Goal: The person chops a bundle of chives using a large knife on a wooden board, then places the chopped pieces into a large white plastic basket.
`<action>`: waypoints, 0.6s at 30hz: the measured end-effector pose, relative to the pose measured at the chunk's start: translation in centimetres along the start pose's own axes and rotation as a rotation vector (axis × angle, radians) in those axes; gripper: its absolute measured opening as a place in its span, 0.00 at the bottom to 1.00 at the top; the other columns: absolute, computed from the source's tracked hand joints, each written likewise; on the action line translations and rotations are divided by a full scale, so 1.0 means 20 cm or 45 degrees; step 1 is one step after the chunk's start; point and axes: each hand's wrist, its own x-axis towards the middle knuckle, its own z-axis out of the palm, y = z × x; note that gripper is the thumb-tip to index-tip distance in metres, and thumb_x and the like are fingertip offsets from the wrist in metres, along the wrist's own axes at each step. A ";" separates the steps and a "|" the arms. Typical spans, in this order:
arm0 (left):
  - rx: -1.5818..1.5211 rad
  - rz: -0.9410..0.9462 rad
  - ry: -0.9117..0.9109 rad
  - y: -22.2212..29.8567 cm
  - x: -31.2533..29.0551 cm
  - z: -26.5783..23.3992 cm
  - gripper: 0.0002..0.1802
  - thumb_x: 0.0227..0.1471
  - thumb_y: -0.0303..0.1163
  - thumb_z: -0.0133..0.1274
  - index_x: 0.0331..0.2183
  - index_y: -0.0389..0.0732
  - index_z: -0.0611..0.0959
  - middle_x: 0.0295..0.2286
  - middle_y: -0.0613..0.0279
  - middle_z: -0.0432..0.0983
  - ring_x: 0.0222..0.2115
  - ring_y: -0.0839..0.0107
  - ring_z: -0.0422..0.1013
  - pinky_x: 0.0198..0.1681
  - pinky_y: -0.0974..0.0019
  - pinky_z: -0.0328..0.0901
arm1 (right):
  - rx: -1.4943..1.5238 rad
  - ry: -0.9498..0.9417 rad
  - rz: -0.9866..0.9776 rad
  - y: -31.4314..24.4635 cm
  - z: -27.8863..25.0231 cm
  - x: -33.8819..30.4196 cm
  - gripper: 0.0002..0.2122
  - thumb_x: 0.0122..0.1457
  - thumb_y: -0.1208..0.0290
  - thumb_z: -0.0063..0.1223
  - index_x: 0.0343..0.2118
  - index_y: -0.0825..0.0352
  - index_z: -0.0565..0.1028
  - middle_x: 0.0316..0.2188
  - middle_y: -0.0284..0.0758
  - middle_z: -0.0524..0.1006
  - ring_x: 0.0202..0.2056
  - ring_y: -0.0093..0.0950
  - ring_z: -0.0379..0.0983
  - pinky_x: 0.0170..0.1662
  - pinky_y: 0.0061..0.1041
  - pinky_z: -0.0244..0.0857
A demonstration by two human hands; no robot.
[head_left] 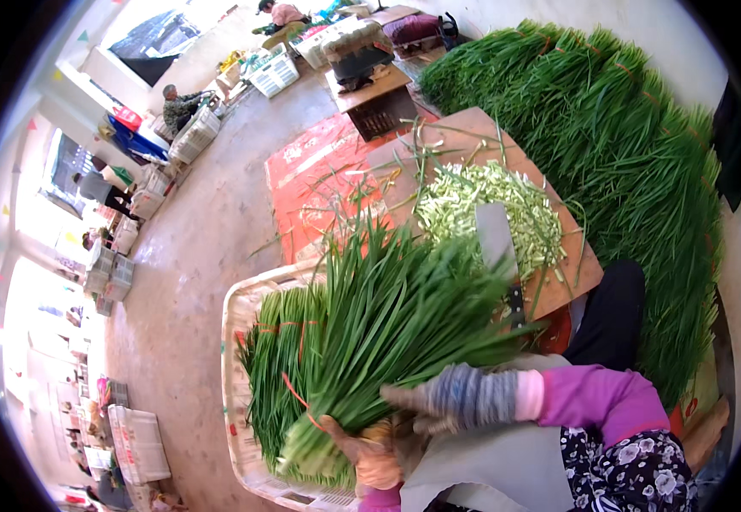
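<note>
A large bundle of garlic chives (396,316) lies slantwise over the basket's right side, pale stem ends low and left, leaves fanned up and right. My left hand (370,448) is closed round the bundle near its stem ends, beside a loose-looking red band (299,398). My right hand (460,398), in a grey-blue knitted glove, is beside the leaves with fingers stretched out and apart, slightly blurred. A broad-bladed knife (496,237) rests on the wooden board (571,273), its dark handle toward me, by a heap of cut pale stem pieces (507,200).
Tied chive bundles (281,367) fill part of the white plastic basket (232,341). A long green chive pile (609,128) lines the wall at right. Red sheeting (319,179) and a small wooden table (374,90) lie beyond the board. Other people sit among crates (275,75) further off.
</note>
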 end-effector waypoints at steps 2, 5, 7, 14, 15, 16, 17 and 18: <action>0.078 -0.149 0.267 -0.06 -0.12 -0.02 0.41 0.43 0.54 0.58 0.53 0.40 0.67 0.50 0.58 0.67 0.52 0.57 0.61 0.57 0.47 0.53 | 0.085 -0.079 0.362 0.10 0.08 -0.03 0.31 0.55 0.61 0.51 0.60 0.58 0.53 0.24 0.45 0.74 0.25 0.40 0.73 0.27 0.36 0.65; -0.012 -0.361 0.540 -0.06 -0.18 -0.14 0.38 0.40 0.53 0.61 0.50 0.45 0.70 0.49 0.63 0.69 0.51 0.60 0.62 0.58 0.51 0.50 | 0.009 -0.562 0.839 0.11 0.02 0.02 0.27 0.55 0.61 0.50 0.58 0.56 0.56 0.20 0.42 0.74 0.24 0.38 0.73 0.27 0.36 0.65; -0.128 -0.579 0.595 -0.05 -0.18 -0.16 0.42 0.38 0.50 0.64 0.52 0.43 0.67 0.53 0.56 0.62 0.50 0.57 0.62 0.55 0.45 0.55 | -0.024 -0.429 0.820 0.19 0.08 -0.06 0.26 0.56 0.61 0.49 0.57 0.55 0.58 0.17 0.40 0.72 0.22 0.38 0.72 0.27 0.36 0.64; 0.903 -0.557 -0.391 0.37 -0.02 0.14 0.25 0.49 0.38 0.56 0.45 0.32 0.75 0.35 0.52 0.77 0.32 0.65 0.75 0.33 0.64 0.72 | 0.039 -0.339 0.813 0.21 0.08 -0.11 0.22 0.56 0.62 0.49 0.54 0.52 0.63 0.17 0.40 0.72 0.23 0.39 0.72 0.27 0.37 0.64; 1.032 -0.247 -0.455 0.39 0.05 0.15 0.20 0.49 0.33 0.56 0.44 0.34 0.76 0.34 0.54 0.78 0.33 0.67 0.75 0.35 0.65 0.72 | 0.074 -0.347 0.828 0.21 0.08 -0.11 0.21 0.56 0.62 0.49 0.54 0.52 0.63 0.18 0.40 0.72 0.23 0.39 0.72 0.27 0.37 0.64; 1.153 -0.113 -0.268 0.40 0.12 0.19 0.21 0.48 0.31 0.57 0.44 0.33 0.75 0.36 0.53 0.77 0.35 0.67 0.74 0.41 0.65 0.70 | 0.056 -0.353 0.847 0.21 0.08 -0.11 0.21 0.55 0.63 0.50 0.53 0.53 0.63 0.20 0.41 0.73 0.24 0.39 0.73 0.28 0.37 0.65; 1.276 -0.048 -0.167 0.42 0.17 0.22 0.27 0.46 0.27 0.57 0.49 0.33 0.70 0.43 0.50 0.73 0.43 0.67 0.71 0.48 0.66 0.64 | 0.059 -0.357 0.842 0.22 0.09 -0.13 0.21 0.55 0.63 0.50 0.53 0.53 0.63 0.20 0.41 0.73 0.24 0.39 0.73 0.28 0.37 0.65; 1.411 0.003 -0.194 0.42 0.24 0.20 0.35 0.43 0.27 0.60 0.53 0.33 0.64 0.47 0.47 0.69 0.47 0.64 0.66 0.52 0.65 0.61 | 0.065 -0.314 0.810 0.24 0.10 -0.15 0.21 0.55 0.63 0.50 0.53 0.54 0.63 0.22 0.41 0.74 0.25 0.39 0.73 0.29 0.37 0.66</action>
